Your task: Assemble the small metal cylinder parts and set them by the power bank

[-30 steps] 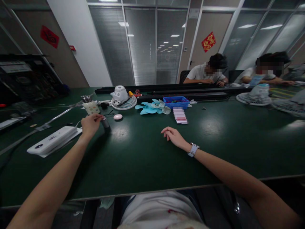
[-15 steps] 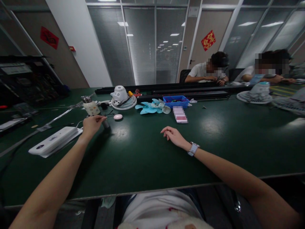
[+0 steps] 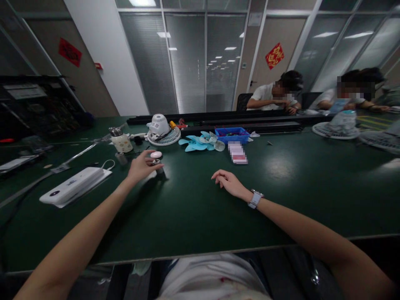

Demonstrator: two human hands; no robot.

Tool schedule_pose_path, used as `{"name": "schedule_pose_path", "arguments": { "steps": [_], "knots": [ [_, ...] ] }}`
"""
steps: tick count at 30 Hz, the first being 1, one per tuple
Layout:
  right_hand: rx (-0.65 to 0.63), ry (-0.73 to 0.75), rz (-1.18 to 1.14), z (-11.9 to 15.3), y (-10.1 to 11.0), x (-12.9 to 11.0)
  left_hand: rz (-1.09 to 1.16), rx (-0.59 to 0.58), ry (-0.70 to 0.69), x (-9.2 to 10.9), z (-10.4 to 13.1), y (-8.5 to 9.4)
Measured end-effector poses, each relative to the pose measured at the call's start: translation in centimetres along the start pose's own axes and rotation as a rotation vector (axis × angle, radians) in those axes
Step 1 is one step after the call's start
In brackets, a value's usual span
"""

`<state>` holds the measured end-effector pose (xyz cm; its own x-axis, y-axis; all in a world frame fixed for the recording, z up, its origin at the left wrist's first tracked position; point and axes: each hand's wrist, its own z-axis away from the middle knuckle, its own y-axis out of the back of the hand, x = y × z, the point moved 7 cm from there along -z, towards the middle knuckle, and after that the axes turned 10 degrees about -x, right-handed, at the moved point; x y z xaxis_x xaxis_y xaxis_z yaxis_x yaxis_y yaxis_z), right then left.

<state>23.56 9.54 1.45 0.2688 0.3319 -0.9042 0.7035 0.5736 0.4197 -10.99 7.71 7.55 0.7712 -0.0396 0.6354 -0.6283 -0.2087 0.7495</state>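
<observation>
My left hand (image 3: 141, 166) is closed round the upper part of a small grey metal cylinder (image 3: 160, 170), held just over or on the green table; I cannot tell whether it touches. Close behind the fingers lies a pink oval object (image 3: 156, 154). A second small metal cylinder (image 3: 121, 158) stands left of that hand, by a cream patterned bottle (image 3: 122, 143) with a metal lid. My right hand (image 3: 227, 180), with a watch on its wrist, rests with loosely bent fingers and nothing in them. A phone-like flat thing (image 3: 237, 153), its face blurred, lies beyond it.
A white power-bank-like device (image 3: 75, 185) with a cable lies at left. Farther back are a white fan part (image 3: 159, 127), blue fan blades (image 3: 200, 142), a blue tray (image 3: 233, 136) of small parts and long black bars (image 3: 250, 124). Two people sit across at right.
My left hand has moved right and slightly towards me with the metal cylinder, uncovering the second cylinder by the bottle. My right hand has stayed in place; the view shifted slightly.
</observation>
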Motion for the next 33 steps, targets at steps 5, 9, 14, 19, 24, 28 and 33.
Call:
{"name": "schedule_pose_path", "arguments": {
  "steps": [5, 9, 14, 19, 24, 28, 33],
  "knots": [
    [0.000, 0.013, 0.026, 0.0, 0.0, 0.0, 0.185, -0.325, -0.290, 8.3, 4.1, -7.2],
    [0.019, 0.054, 0.044, 0.4, -0.4, -1.8, 0.292, -0.385, -0.355, 10.6, 6.8, -10.3],
    [0.014, 0.196, 0.177, 0.7, -2.0, -6.3, 0.414, -0.422, -0.309, 10.2, 7.6, -11.8],
    [-0.020, 0.264, 0.284, 0.2, -3.4, -8.0, 0.409, -0.413, -0.337, 10.4, 7.7, -11.7],
    [0.032, 0.322, 0.291, -0.1, -2.9, -9.1, 0.381, -0.396, -0.336, 10.5, 7.7, -11.8],
    [0.149, 0.353, 0.278, 0.4, -0.7, -8.8, 0.327, -0.373, -0.352, 10.7, 7.8, -11.6],
    [-0.048, 0.217, 0.450, 0.9, -0.9, -4.4, 0.245, -0.341, -0.410, 11.3, 8.1, -11.1]
  ]
}}
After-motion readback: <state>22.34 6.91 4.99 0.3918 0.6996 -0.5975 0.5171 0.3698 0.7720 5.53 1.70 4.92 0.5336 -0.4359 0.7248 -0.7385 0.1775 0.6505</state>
